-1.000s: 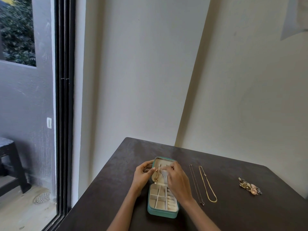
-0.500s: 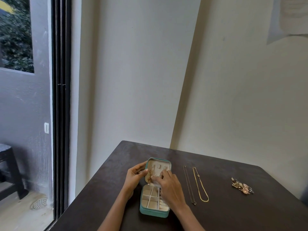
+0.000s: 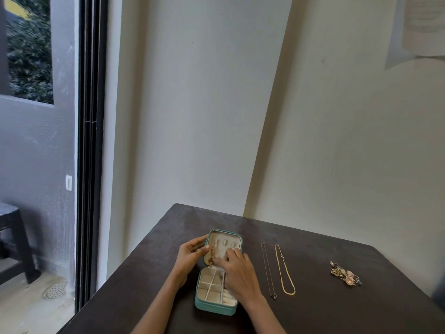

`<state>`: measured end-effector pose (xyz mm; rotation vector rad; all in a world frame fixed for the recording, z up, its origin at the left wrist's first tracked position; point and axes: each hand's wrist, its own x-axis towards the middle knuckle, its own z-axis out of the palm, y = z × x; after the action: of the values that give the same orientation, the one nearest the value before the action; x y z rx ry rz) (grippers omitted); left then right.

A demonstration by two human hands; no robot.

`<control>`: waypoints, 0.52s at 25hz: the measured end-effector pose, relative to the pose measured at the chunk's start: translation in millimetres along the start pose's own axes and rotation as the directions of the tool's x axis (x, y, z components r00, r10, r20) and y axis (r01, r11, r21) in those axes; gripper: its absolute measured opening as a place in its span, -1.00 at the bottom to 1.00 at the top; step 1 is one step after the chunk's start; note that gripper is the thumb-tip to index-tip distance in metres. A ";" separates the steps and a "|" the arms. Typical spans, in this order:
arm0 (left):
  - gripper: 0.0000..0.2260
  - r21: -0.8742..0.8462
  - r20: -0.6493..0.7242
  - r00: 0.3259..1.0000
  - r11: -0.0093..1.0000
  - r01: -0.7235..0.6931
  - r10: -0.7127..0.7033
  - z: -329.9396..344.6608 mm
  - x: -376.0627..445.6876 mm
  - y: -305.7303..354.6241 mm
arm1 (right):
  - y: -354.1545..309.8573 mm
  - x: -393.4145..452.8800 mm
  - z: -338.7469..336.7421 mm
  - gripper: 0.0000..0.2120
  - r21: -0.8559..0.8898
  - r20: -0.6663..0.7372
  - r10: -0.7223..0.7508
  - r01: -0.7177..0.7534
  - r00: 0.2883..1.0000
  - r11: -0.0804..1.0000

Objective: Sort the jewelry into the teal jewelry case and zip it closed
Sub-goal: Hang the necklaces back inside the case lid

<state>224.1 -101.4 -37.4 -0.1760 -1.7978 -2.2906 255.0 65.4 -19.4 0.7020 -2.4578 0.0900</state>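
Observation:
The teal jewelry case (image 3: 212,307) lies open on the dark table (image 3: 337,309), cream lid interior up and divided compartments toward me. A gold chain (image 3: 211,255) hangs down the left side of the lid. My left hand (image 3: 189,257) pinches the chain's upper end at the lid's left edge. My right hand (image 3: 237,271) rests over the case's hinge area, fingertips pressing on the lid's pocket near the chain's lower end. To the right of the case lie a thin dark necklace (image 3: 268,271) and a gold necklace (image 3: 284,271), both stretched out straight.
A small heap of mixed jewelry (image 3: 345,277) lies further right on the table. The table stands in a corner, walls behind and to the right. A glass sliding door (image 3: 89,141) is on the left, with a dark stool (image 3: 14,237) outside.
My right hand has slid a little lower over the lid's pocket. The left hand keeps its pinch on the gold chain. The camera has shifted slightly.

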 end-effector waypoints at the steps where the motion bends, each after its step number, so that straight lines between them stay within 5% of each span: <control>1: -0.73 0.002 -0.001 1.000 1.000 0.002 -0.002 0.1 -0.4 0.1 | 0.4 -0.1 1.2 -0.68 -0.005 0.010 0.004 -0.004 1.000 1.000; 9: -0.80 0.150 -0.032 0.999 0.989 0.008 -0.003 3.1 -4.0 2.4 | 1.8 0.5 7.6 -0.73 0.036 -0.045 0.007 -0.005 0.999 0.999; 13: -0.78 0.178 -0.126 0.991 0.982 0.064 -0.042 7.2 -8.6 4.0 | 3.9 -2.5 9.3 -0.61 0.288 -0.038 0.396 -0.369 0.918 0.884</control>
<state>233.1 -94.4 -33.9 0.0417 -1.9558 -2.1060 250.0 67.9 -28.1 0.2993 -2.4810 0.6161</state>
